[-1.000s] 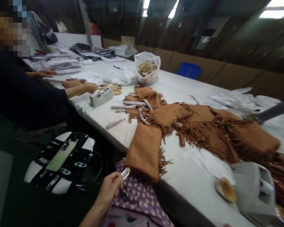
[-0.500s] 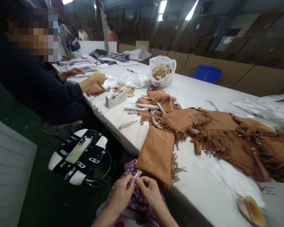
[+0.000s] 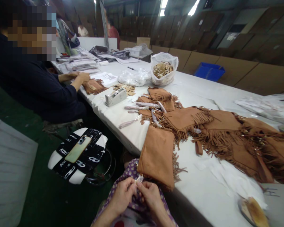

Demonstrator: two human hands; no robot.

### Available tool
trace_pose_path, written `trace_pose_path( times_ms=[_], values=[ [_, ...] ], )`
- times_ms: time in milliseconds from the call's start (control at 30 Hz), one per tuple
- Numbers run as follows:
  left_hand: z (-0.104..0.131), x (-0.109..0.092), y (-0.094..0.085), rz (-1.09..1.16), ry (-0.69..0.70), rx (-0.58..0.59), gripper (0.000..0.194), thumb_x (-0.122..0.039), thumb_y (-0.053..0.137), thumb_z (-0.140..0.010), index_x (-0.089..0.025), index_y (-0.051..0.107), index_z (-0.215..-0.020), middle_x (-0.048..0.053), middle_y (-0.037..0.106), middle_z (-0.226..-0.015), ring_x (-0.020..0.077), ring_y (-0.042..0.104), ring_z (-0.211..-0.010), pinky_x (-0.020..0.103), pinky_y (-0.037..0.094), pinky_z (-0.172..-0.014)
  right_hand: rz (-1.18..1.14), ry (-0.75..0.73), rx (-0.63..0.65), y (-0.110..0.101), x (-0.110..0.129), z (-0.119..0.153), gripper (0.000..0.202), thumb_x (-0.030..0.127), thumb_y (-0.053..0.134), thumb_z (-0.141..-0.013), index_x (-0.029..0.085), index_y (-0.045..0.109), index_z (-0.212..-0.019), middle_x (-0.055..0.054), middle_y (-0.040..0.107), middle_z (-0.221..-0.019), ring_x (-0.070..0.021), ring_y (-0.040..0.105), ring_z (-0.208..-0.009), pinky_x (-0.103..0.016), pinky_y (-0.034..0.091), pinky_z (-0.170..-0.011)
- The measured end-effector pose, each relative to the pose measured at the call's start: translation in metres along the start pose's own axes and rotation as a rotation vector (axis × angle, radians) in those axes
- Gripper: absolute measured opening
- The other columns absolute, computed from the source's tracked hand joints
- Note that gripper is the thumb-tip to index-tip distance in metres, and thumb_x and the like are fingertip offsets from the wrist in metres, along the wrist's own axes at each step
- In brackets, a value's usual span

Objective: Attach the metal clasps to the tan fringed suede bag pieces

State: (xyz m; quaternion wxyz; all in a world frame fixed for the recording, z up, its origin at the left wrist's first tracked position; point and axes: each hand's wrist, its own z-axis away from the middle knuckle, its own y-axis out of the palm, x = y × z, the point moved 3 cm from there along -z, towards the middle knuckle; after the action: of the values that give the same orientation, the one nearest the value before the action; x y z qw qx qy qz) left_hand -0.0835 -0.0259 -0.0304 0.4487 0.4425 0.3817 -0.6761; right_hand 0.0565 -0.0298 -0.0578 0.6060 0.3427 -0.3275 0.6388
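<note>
A tan leather pouch (image 3: 157, 154) with fringe down its right side overhangs the table edge above my lap. At its lower left corner, a small whitish wrapping (image 3: 139, 179) hangs by the metal hardware. My left hand (image 3: 123, 193) pinches this wrapping from the left, thumb against fingers. From the other side my right hand (image 3: 149, 193) also has its fingertips closed on it. What lies inside the wrapping is hidden. Beyond the pouch, several wrapped straps (image 3: 130, 121) lie beside more fringed pouches (image 3: 183, 119).
A tape dispenser (image 3: 115, 97) and a plastic bag of tags (image 3: 164, 69) stand farther along the white table (image 3: 132, 138). A phone (image 3: 78, 148) rests on a stool to the left. A co-worker in a dark sleeve (image 3: 44, 91) sits at the far left with another fringed pouch (image 3: 94, 86).
My hands have shifted slightly, still pinching the wrapping, which now shows more between my fingertips. The co-worker's hands have drawn together and back to the left, uncovering their pouch.
</note>
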Motion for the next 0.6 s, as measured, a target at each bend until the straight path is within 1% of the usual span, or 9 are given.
trace_pose_path(
  times_ms=[100,200,267,333,367,433,500,567,600],
  values=[
    [0.0,0.003,0.005,0.098,-0.049,-0.018,0.037,-0.053,0.048,-0.086,-0.018,0.054,-0.074,-0.003,0.056,-0.059,0.0074,0.041,-0.038,0.02,0.031,-0.04,-0.075,-0.015,0.059,0.002,0.003,0.002,0.059,0.075,0.068,-0.061,0.017,0.055,-0.058,0.006,0.041,-0.042,-0.0068,0.03,-0.036,-0.022,0.019,-0.038],
    [0.003,0.004,0.004,0.019,-0.071,-0.154,0.031,-0.049,0.05,-0.086,-0.019,0.056,-0.088,-0.002,0.061,-0.061,0.0106,0.047,-0.04,0.022,0.034,-0.04,-0.036,-0.066,0.015,0.004,0.009,0.003,0.059,0.073,0.066,-0.065,0.018,0.05,-0.052,0.006,0.037,-0.042,-0.0066,0.027,-0.038,-0.023,0.016,-0.039],
    [0.007,0.002,0.0,-0.133,-0.009,-0.273,0.031,-0.041,0.052,-0.086,-0.02,0.057,-0.109,-0.001,0.065,-0.065,0.0159,0.059,-0.052,0.025,0.045,-0.052,-0.011,-0.082,-0.047,0.005,0.012,0.003,0.058,0.073,0.066,-0.065,0.019,0.047,-0.05,0.006,0.036,-0.043,-0.0069,0.026,-0.041,-0.024,0.016,-0.041],
    [0.01,-0.003,-0.001,-0.276,0.092,-0.318,0.037,-0.035,0.052,-0.086,-0.023,0.058,-0.121,0.005,0.073,-0.081,0.0214,0.068,-0.077,0.031,0.051,-0.074,0.006,-0.101,-0.075,0.006,0.014,0.002,0.059,0.073,0.065,-0.064,0.019,0.045,-0.048,0.005,0.035,-0.045,-0.0074,0.025,-0.044,-0.024,0.017,-0.043],
    [0.01,-0.005,0.0,-0.319,0.132,-0.308,0.036,-0.033,0.051,-0.087,-0.024,0.061,-0.121,0.007,0.074,-0.093,0.0234,0.068,-0.089,0.033,0.049,-0.084,0.02,-0.119,-0.085,0.006,0.015,0.001,0.059,0.073,0.065,-0.063,0.019,0.046,-0.048,0.005,0.036,-0.046,-0.0079,0.026,-0.046,-0.024,0.018,-0.044],
    [0.009,-0.007,0.002,-0.341,0.158,-0.265,0.032,-0.033,0.048,-0.088,-0.026,0.068,-0.112,0.009,0.073,-0.108,0.0254,0.066,-0.101,0.034,0.047,-0.092,0.049,-0.153,-0.106,0.003,0.015,0.0,0.06,0.073,0.066,-0.063,0.018,0.048,-0.048,0.004,0.037,-0.048,-0.0088,0.027,-0.049,-0.024,0.019,-0.046],
    [0.005,-0.007,0.003,-0.288,0.102,-0.225,0.03,-0.035,0.048,-0.088,-0.023,0.072,-0.102,0.009,0.074,-0.102,0.0246,0.068,-0.094,0.033,0.05,-0.084,0.054,-0.174,-0.107,0.001,0.012,-0.001,0.06,0.073,0.066,-0.063,0.016,0.051,-0.051,0.003,0.039,-0.05,-0.0097,0.03,-0.051,-0.024,0.021,-0.048],
    [0.0,-0.003,0.003,-0.148,-0.034,-0.191,0.031,-0.041,0.052,-0.084,-0.019,0.071,-0.094,0.007,0.074,-0.082,0.0202,0.067,-0.067,0.029,0.051,-0.06,0.043,-0.192,-0.088,-0.001,0.009,0.0,0.06,0.074,0.065,-0.065,0.015,0.055,-0.055,0.002,0.042,-0.053,-0.0104,0.032,-0.052,-0.024,0.023,-0.049],
    [-0.002,0.0,0.003,-0.043,-0.113,-0.165,0.033,-0.045,0.055,-0.081,-0.017,0.07,-0.089,0.005,0.07,-0.072,0.0166,0.061,-0.054,0.026,0.046,-0.05,0.037,-0.204,-0.076,-0.001,0.008,0.0,0.06,0.074,0.065,-0.066,0.014,0.057,-0.057,0.002,0.044,-0.054,-0.0108,0.034,-0.053,-0.024,0.025,-0.05]
  ],
)
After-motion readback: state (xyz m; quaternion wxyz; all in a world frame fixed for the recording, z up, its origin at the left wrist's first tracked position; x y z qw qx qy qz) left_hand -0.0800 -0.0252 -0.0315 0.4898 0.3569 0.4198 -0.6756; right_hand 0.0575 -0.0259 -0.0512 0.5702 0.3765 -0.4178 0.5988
